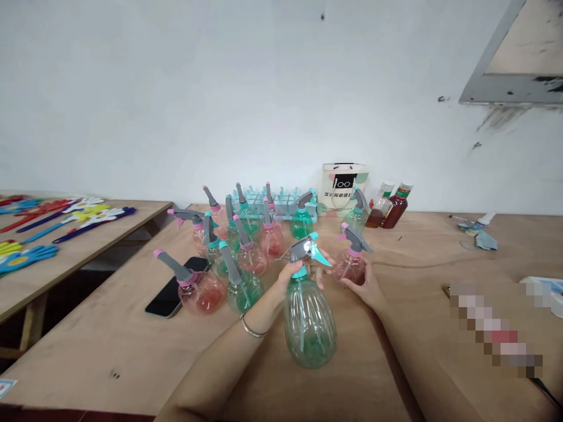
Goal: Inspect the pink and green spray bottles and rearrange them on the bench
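A clear green spray bottle [310,325] with a grey and teal trigger head is held up over the wooden table [132,346]. My left hand [289,275], with a thin bracelet on its wrist, is closed round the bottle's neck just under the trigger head. My right hand [363,281] is closed on a pink spray bottle [349,265] that stands on the table to the right of the green one. Behind and to the left stands a cluster of several more pink and green spray bottles [240,258].
A black phone [173,287] lies left of the cluster. At the wall stand a teal tray [281,202], a white paper bag [343,189] and two brown bottles [389,208]. A side table [65,252] at the left holds coloured hand clappers. Small items lie at the far right.
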{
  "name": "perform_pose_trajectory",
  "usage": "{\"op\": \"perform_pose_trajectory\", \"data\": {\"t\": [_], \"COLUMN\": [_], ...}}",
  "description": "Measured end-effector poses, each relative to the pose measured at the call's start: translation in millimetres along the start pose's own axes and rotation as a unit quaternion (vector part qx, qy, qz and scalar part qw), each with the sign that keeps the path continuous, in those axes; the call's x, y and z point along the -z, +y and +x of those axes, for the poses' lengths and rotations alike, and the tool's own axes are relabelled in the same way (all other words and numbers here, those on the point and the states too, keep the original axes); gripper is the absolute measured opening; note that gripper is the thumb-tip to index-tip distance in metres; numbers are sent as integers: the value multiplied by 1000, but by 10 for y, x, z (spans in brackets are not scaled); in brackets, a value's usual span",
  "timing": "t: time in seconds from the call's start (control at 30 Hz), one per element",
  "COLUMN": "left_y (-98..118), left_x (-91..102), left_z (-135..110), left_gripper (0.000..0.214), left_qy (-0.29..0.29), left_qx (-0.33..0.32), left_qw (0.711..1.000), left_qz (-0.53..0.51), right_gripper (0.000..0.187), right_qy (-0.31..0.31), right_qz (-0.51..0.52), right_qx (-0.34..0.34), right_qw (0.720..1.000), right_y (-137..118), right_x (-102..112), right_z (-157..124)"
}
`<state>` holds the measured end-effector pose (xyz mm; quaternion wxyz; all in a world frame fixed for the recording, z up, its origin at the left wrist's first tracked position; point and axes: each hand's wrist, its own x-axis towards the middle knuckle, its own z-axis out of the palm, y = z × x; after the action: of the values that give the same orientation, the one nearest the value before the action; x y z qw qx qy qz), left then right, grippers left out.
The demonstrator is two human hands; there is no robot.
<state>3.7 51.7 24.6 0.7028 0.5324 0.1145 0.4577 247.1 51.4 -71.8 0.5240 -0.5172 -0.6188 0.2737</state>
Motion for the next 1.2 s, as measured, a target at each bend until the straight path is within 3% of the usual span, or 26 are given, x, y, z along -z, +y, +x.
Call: {"op": "perform_pose_trajectory", "data": {"t": [0.23, 0.37, 0.43, 0.53, 0.63, 0.73, 0.9, 1.03, 1.2], "left_y": [25, 69, 73, 15, -109, -238, -354, -385, -407], "left_x": [-23, -47, -20, 104, 292, 458, 605, 673, 691], "left_z": [-45, 39, 99, 214, 378, 566, 806, 914, 988], "left_gripper": [51, 47, 42, 40, 50, 55, 59, 67, 94], "left_qy": [2, 110, 192, 291, 345, 381, 430, 448, 461], "left_qx": [9, -5, -57, -150, -216, -248, -252, -256, -271], "left_qw": [1000, 987, 956, 872, 791, 741, 713, 707, 685], "left_qz": [20, 115, 215, 364, 456, 495, 494, 483, 495], "right_gripper": [83, 84, 83, 84, 86, 87, 89, 87, 88], "right_qy": [4, 10, 14, 15, 14, 14, 6, 3, 4], "right_qz": [6, -1, -5, -17, -32, -38, -33, -35, -29], "right_qx": [2, -21, -27, -36, -42, -47, -52, -47, -60], "right_qw": [1000, 1000, 1000, 999, 998, 998, 998, 998, 998], "right_y": [9, -25, -46, -63, -56, -35, -17, -23, -39], "right_x": [-6, -18, -26, -35, -39, -37, -30, -25, -25], "right_z": [5, -6, -16, -27, -33, -33, -29, -30, -31]}}
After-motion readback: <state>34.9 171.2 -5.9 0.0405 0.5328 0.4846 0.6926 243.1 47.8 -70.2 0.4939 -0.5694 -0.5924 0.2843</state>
